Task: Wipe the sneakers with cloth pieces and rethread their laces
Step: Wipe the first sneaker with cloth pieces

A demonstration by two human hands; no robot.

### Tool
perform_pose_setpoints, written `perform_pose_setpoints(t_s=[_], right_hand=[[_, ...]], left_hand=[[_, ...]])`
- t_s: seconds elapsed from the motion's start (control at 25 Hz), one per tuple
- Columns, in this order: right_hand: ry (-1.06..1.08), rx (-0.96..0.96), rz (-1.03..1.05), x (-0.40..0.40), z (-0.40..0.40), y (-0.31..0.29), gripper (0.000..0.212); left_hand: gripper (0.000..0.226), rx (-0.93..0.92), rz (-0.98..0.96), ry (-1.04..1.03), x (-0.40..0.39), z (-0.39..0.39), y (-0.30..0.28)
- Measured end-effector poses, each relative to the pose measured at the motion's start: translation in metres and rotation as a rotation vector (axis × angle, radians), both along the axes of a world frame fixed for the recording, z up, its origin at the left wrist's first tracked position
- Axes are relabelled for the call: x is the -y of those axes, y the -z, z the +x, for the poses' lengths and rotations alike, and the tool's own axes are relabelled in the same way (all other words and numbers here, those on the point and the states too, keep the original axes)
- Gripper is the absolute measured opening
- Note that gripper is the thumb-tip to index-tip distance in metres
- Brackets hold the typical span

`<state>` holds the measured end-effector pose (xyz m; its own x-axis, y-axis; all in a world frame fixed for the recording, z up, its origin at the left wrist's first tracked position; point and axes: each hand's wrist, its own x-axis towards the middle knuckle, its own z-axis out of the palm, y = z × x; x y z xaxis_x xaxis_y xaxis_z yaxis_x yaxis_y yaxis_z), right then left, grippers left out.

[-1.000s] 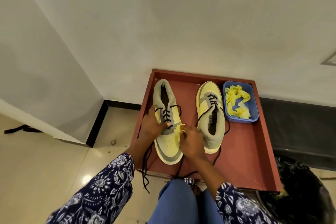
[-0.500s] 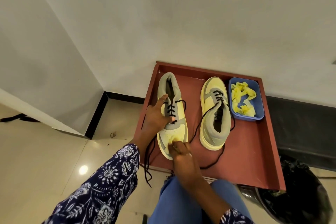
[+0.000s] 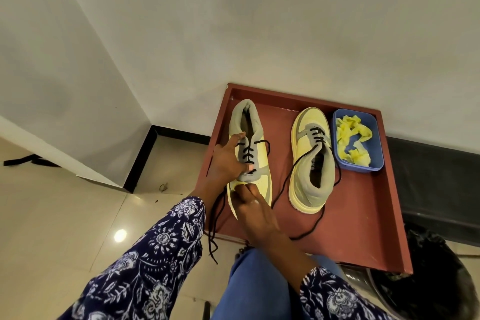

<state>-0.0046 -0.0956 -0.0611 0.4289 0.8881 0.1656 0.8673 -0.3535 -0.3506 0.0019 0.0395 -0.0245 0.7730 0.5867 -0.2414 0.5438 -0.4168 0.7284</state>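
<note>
Plainly, the right hand's fingers (image 3: 245, 191) are pressed down on the toe of the near sneaker (image 3: 255, 163); a yellow cloth piece is probably bunched under them, though I cannot make it out against the yellow toe. The left hand (image 3: 227, 161) spreads across the laced throat, thumb on the tongue, fingers reaching to the collar, steadying it. That shoe looks light, with a soft padded collar and a stiffer sole, so bracing at the midfoot seems the sensible hold. Its black lace (image 3: 214, 226) dangles limp over the edge of the red surface (image 3: 363, 228). Just beside sits the second sneaker (image 3: 311, 161), then a blue tub (image 3: 378, 161) of cloth pieces (image 3: 349, 132).
</note>
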Motion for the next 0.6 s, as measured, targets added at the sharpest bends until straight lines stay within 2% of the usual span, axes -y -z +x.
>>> perform_pose_setpoints(t_s=[0.12, 0.36, 0.52, 0.6], right_hand=[[-0.086, -0.039, 0.032, 0.012, -0.008, -0.001, 0.017], [-0.218, 0.218, 0.04, 0.031, -0.007, 0.01, 0.024], [-0.262, 0.252, 0.053, 0.055, -0.002, 0.018, 0.027], [-0.241, 0.235, 0.054, 0.064, 0.005, 0.014, 0.02]], left_hand=[[0.081, -0.016, -0.01, -0.012, 0.0, -0.001, 0.003], [0.083, -0.059, -0.038, -0.022, 0.0, 0.0, 0.007], [0.082, -0.073, -0.014, -0.021, 0.001, 0.0, 0.004], [0.082, -0.071, -0.009, -0.016, 0.002, 0.0, 0.002]])
